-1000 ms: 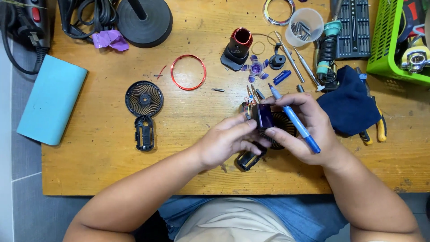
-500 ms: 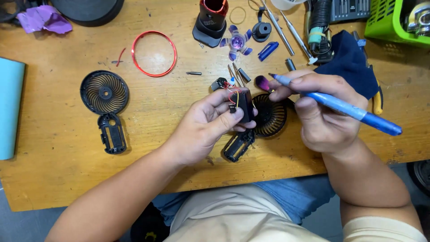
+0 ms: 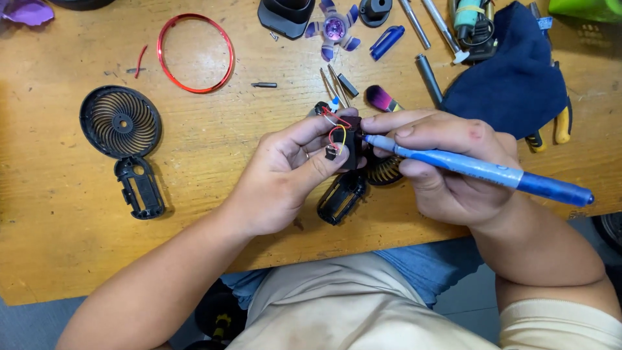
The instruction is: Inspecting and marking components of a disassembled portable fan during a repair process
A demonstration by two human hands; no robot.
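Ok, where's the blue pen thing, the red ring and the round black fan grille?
blue tool point(image 3: 479, 170), head view, middle of its shaft
red ring point(image 3: 166, 40), head view, left edge of the hoop
black fan grille point(image 3: 121, 122), head view, its centre hub

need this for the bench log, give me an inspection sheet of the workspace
surface: wooden table, scuffed.
job's things: small black wired part pinched in left hand; blue tool in right hand, tip at the part.
clutter: black fan grille, red ring, purple fan blade, dark blue cloth, pliers.
grippers: both hands closed on their items.
cables: thin red and yellow wires on the part.
surroundings: grey floor below the table edge.
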